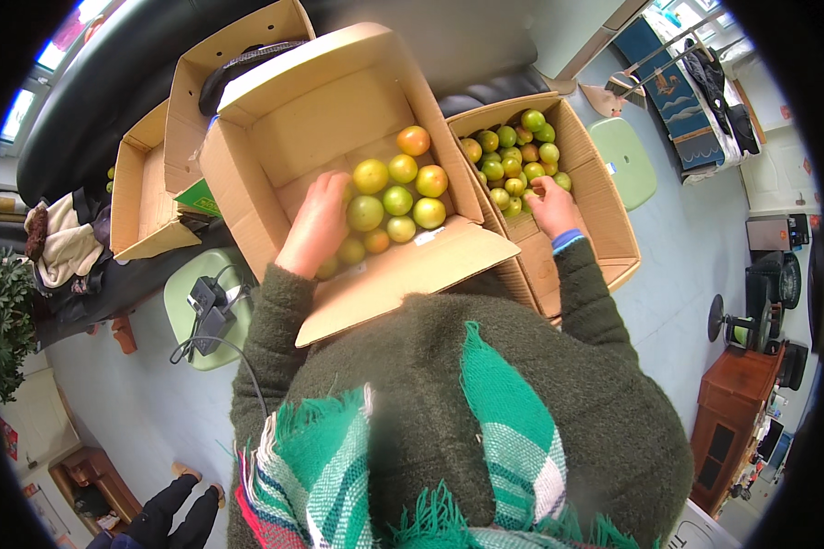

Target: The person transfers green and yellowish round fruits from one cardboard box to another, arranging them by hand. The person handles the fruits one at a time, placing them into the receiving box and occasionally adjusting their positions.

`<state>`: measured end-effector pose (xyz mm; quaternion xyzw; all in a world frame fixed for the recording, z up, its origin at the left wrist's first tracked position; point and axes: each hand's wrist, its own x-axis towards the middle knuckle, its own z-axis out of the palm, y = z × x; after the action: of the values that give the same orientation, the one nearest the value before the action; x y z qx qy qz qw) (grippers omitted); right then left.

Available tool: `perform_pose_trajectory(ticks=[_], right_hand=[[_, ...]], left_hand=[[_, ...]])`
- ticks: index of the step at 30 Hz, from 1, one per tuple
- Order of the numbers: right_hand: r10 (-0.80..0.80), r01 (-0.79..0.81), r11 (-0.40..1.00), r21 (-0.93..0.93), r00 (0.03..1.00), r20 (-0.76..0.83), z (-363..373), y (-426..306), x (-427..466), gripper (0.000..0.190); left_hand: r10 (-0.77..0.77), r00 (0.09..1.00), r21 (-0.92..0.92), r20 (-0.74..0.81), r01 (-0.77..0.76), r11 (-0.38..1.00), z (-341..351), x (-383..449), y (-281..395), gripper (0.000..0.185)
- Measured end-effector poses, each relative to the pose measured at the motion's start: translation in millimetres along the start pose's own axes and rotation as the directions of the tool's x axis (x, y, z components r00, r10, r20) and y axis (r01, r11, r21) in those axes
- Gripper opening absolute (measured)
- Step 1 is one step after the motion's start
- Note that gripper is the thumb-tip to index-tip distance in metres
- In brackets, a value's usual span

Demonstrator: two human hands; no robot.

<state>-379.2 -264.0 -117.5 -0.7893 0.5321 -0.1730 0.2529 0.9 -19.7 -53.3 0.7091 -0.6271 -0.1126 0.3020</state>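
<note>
In front of me a large cardboard box (244, 182) stands open, with several green and orange tomatoes (397, 200) gathered at its near right part. My left hand (319, 223) reaches into this box, its fingers at the left edge of the tomatoes; whether it grips one is hidden. To the right, a second cardboard box (601, 219) holds many smaller green and reddish tomatoes (511, 154) in its far part. My right hand (553, 209) is inside that box, fingertips bent down at the near edge of the pile. What lies under those fingertips cannot be made out.
A green stool (621, 165) stands beyond the right box. At the left, another green stool (230, 264) carries black power adapters (213, 312) with a cable running towards my left sleeve. More cardboard boxes (137, 199) rest on a black sofa (110, 89). Another person's legs (172, 515) show at lower left.
</note>
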Motion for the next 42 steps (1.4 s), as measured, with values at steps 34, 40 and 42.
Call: perform_pose_trajectory(ticks=[34,40,42], right_hand=[[0.057,0.032,0.706,0.708,0.993,-0.101,-13.9,-45.3,45.4,0.045],[-0.098,0.113,0.612,0.783,0.993,-0.067,-42.9,-125.7,23.1,0.046],[-0.155,0.090,0.561,0.823,0.988,-0.003,-43.3,-148.3,14.3,0.047]], left_hand=[[-0.109,0.994,-0.004,0.014,0.109,0.994,-8.7,-8.9,-0.8,0.041],[-0.118,0.993,0.052,-0.014,0.118,0.992,-5.7,-9.8,-2.5,0.038],[-0.141,0.990,0.069,0.008,0.140,0.988,-6.6,-9.1,-2.7,0.040]])
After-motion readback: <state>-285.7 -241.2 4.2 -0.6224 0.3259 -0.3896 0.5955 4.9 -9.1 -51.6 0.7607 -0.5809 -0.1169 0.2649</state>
